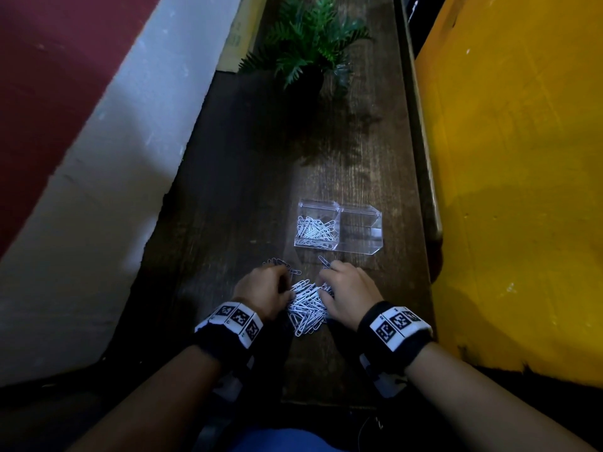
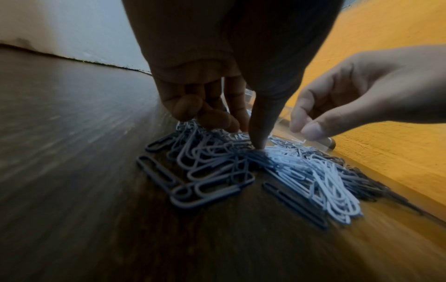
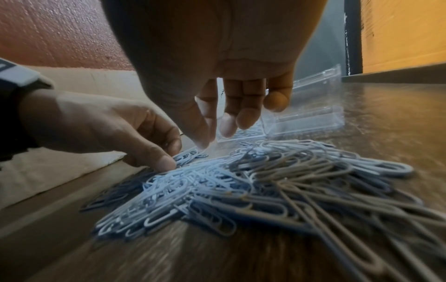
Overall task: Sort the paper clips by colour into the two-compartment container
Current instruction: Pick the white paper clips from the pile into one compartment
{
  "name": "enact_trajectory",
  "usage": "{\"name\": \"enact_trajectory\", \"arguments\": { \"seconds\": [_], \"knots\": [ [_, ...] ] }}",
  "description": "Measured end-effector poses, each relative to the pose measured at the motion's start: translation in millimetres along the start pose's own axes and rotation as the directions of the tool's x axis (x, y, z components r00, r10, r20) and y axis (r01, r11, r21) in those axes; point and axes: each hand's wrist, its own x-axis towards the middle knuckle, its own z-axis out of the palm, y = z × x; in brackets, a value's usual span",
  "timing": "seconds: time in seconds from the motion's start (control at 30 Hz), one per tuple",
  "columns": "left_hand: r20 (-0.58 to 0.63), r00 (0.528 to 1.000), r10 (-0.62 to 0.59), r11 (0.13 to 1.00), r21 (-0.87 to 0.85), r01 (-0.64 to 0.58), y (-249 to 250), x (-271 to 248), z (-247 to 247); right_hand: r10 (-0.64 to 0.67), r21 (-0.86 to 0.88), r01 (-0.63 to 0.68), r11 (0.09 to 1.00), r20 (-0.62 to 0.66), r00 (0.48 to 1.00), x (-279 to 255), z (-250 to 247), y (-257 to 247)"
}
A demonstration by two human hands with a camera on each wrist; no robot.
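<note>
A clear two-compartment container [image 1: 365, 247] stands on the wooden bench; its left half holds white clips [image 1: 313, 230] and its right half is bare. Nearer me lies a mixed pile: white clips [image 1: 308, 309] in the middle and dark clips [image 1: 282, 265] at its far left. My left hand [image 1: 287, 285] has its thumb [image 2: 259, 141] pressing down into the pile and its curled fingers [image 2: 193, 108] resting on dark clips [image 2: 193, 171]. Whether it grips one is hidden. My right hand [image 3: 217, 133] hovers over the pile's right side, fingers [image 3: 243, 116] hanging loose and holding nothing.
A potted fern [image 1: 310, 47] stands at the far end of the bench [image 1: 248, 190]. A yellow wall [image 1: 522, 158] runs close along the right edge. A white and red wall [image 1: 98, 158] lies to the left. One dark clip [image 1: 324, 261] lies loose before the container.
</note>
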Motion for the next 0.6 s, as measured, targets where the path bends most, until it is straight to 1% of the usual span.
{"name": "enact_trajectory", "arguments": {
  "seconds": [0.1, 0.17, 0.3, 0.4, 0.47, 0.53, 0.6],
  "knots": [
    [0.006, 0.999, 0.041, 0.999, -0.034, -0.041, 2, -3, -1, -0.022, 0.009, 0.022, 1.0, -0.006, 1.0, 5, -1, -2],
    [-0.005, 0.998, 0.062, 0.997, -0.053, -0.062, 5, -6, -2, -0.058, 0.029, 0.058, 0.998, 0.015, 0.998, 8, -2, -3],
    [-0.024, 0.998, 0.052, 0.985, -0.164, -0.056, 3, -7, 0, -0.096, 0.066, 0.093, 0.993, 0.048, 0.994, 11, -7, -4],
    [-0.026, 0.999, 0.02, 0.963, -0.269, -0.027, -2, -7, 2, -0.092, 0.123, 0.085, 0.989, 0.051, 0.994, 9, -8, -1],
    [-0.006, 1.0, -0.005, 0.944, -0.331, 0.003, -7, -6, 3, -0.085, 0.149, 0.077, 0.986, 0.046, 0.995, 8, -8, 3],
    [0.024, 0.999, -0.029, 0.913, -0.407, 0.037, -14, -7, 4, -0.056, 0.196, 0.049, 0.979, 0.028, 0.998, 6, -8, 7],
    [0.03, 0.999, -0.031, 0.878, -0.477, 0.041, -21, -8, 4, 0.003, 0.281, -0.005, 0.96, 0.009, 1.0, 3, -10, 12]
  ]
}}
